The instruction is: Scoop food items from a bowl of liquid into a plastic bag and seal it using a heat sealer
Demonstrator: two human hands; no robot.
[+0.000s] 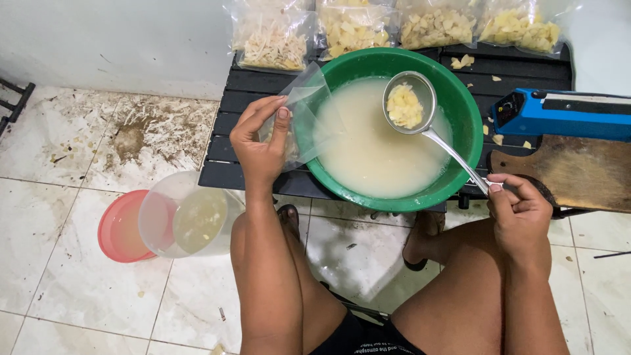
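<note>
green bowl point(460, 112) of cloudy liquid sits on black slatted table point(263, 82). right hand point(519, 210) pinches ladle point(420, 112) handle, pale chunks in scoop over bowl. left hand point(263, 141) pinches clear bag point(305, 115) at bowl's rim.

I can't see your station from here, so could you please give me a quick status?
Left hand holds clear plastic bag open. Right hand holds ladle of pale chunks over green basin. Nothing between ladle and bag.

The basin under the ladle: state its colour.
Green basin, seen clearly in the head view.
</note>
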